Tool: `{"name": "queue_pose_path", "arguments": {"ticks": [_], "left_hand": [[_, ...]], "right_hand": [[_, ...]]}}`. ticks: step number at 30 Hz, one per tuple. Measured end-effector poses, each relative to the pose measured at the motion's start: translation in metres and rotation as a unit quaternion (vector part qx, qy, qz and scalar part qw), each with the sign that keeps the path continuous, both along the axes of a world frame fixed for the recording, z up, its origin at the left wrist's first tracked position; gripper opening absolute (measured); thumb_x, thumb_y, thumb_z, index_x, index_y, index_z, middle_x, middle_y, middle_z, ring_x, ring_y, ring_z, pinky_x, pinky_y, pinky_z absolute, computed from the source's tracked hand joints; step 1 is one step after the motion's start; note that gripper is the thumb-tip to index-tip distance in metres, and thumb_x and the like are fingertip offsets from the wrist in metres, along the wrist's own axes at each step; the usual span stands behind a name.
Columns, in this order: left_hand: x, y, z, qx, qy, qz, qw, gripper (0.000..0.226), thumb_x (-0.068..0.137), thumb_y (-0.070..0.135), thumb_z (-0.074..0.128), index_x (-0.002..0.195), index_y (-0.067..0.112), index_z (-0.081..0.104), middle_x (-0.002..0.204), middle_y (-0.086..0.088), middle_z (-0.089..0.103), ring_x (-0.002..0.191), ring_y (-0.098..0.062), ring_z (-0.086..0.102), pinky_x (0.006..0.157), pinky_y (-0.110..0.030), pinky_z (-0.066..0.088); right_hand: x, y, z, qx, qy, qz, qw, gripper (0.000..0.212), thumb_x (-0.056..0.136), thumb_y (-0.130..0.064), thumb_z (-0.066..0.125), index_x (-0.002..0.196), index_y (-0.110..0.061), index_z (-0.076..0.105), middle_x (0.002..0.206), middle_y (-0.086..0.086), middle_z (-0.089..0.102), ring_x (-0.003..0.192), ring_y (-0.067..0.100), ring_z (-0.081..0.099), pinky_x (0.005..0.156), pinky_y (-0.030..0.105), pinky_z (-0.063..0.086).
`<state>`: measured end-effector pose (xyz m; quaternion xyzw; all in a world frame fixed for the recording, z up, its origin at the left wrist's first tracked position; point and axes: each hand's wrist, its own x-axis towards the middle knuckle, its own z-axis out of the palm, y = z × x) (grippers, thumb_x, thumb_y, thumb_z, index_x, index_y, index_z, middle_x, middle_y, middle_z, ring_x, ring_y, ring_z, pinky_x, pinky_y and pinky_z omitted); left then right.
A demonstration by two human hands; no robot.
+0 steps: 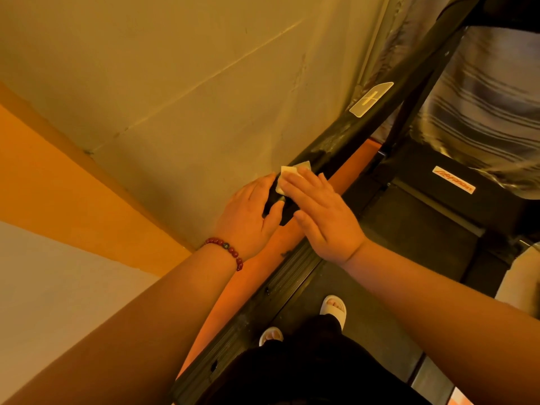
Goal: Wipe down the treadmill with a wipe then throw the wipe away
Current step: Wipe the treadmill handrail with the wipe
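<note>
My right hand (324, 217) presses the wipe (287, 174) flat-fingered onto the treadmill handrail (344, 141), just beside my left hand (248, 213), which grips its end.

warm orange-yellow cast over everything, light rather dim and soft. wall (190, 83) at far left evenly lit, shadows soft. striped cloth (482, 106) at far right smeared by motion blur. black handrail (336, 149) shows faint sheen. treadmill deck (423, 229) very dark, little detail. straight lines bend toward edges.

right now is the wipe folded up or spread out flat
Folded, it seems: the wipe shows as a small layered pad under the flat fingers of the right hand on the handrail.
</note>
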<state>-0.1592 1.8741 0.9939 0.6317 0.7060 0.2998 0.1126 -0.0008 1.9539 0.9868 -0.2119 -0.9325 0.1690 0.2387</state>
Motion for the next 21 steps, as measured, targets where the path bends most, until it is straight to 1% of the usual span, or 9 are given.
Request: {"name": "queue_pose_path", "arguments": {"ticks": [2,5,6,9,11,13,15,18,21], "left_hand": [[-0.001,-0.001,-0.002,0.002,0.001,-0.002,1.0,0.055,0.097,0.046,0.033,0.141,0.014,0.04,0.128,-0.003,0.055,0.105,0.0,0.041,0.09,-0.018,0.031],[-0.001,-0.001,-0.002,-0.009,0.002,0.001,1.0,0.052,0.099,0.041,0.038,0.142,0.012,0.038,0.126,-0.005,0.053,0.102,0.0,0.037,0.086,-0.016,0.029],[-0.001,-0.001,-0.003,-0.005,-0.002,0.003,1.0,0.049,0.099,0.037,0.04,0.142,0.012,0.039,0.127,-0.005,0.053,0.102,0.0,0.037,0.086,-0.017,0.03],[0.0,-0.001,-0.002,0.012,-0.022,0.0,1.0,0.044,0.1,0.033,0.042,0.139,0.014,0.041,0.127,-0.003,0.054,0.104,0.001,0.042,0.089,-0.019,0.037],[0.002,-0.003,-0.003,0.016,-0.02,0.004,1.0,0.045,0.099,0.035,0.041,0.138,0.012,0.042,0.126,-0.004,0.053,0.102,-0.001,0.042,0.086,-0.017,0.035],[0.003,-0.004,-0.003,0.007,-0.014,0.015,1.0,0.047,0.098,0.037,0.04,0.137,0.01,0.041,0.125,-0.005,0.051,0.099,-0.002,0.04,0.083,-0.018,0.032],[0.003,-0.005,-0.004,-0.005,-0.018,0.022,1.0,0.046,0.099,0.033,0.044,0.138,0.01,0.039,0.125,-0.005,0.049,0.099,-0.003,0.038,0.083,-0.019,0.032],[0.003,-0.004,-0.005,0.01,-0.016,0.027,0.999,0.045,0.098,0.035,0.043,0.135,0.009,0.042,0.124,-0.005,0.051,0.1,-0.004,0.04,0.085,-0.024,0.038],[0.002,-0.003,-0.005,0.008,-0.014,0.024,1.0,0.047,0.097,0.038,0.042,0.135,0.011,0.042,0.127,-0.005,0.051,0.104,-0.003,0.04,0.089,-0.022,0.036]], "right_hand": [[0.005,0.014,0.001,0.022,-0.021,-0.003,1.0,0.052,0.102,-0.037,0.025,0.147,-0.012,0.035,0.155,0.006,0.031,0.147,0.018,0.015,0.121,0.034,0.004],[0.003,0.028,0.01,-0.01,-0.008,-0.107,0.994,0.055,0.101,-0.038,0.022,0.147,-0.011,0.038,0.155,0.007,0.032,0.147,0.02,0.017,0.121,0.043,0.009],[0.0,0.024,0.01,-0.006,-0.003,-0.106,0.994,0.055,0.102,-0.038,0.022,0.145,-0.01,0.04,0.155,0.008,0.033,0.147,0.021,0.018,0.122,0.042,0.009],[-0.003,0.002,0.003,0.031,-0.025,-0.003,0.999,0.053,0.103,-0.039,0.024,0.145,-0.01,0.04,0.152,0.009,0.036,0.146,0.022,0.02,0.121,0.034,0.005],[0.002,0.009,0.006,0.048,-0.043,0.013,0.998,0.054,0.102,-0.04,0.024,0.144,-0.012,0.042,0.151,0.008,0.039,0.144,0.022,0.025,0.12,0.038,0.009],[0.002,0.027,0.013,0.046,-0.043,-0.051,0.997,0.055,0.101,-0.039,0.023,0.142,-0.01,0.046,0.149,0.008,0.042,0.143,0.024,0.029,0.119,0.045,0.014],[-0.002,0.037,0.021,0.027,-0.034,-0.11,0.993,0.055,0.1,-0.039,0.021,0.138,-0.01,0.049,0.146,0.008,0.046,0.142,0.024,0.031,0.119,0.045,0.012],[-0.009,0.02,0.019,0.032,-0.024,-0.045,0.998,0.051,0.1,-0.038,0.026,0.13,-0.01,0.055,0.14,0.008,0.05,0.14,0.025,0.033,0.12,0.045,0.014],[-0.004,0.015,0.018,0.041,-0.056,0.038,0.997,0.054,0.102,-0.043,0.023,0.138,-0.014,0.051,0.145,0.004,0.047,0.142,0.022,0.031,0.12,0.039,0.007]]}}
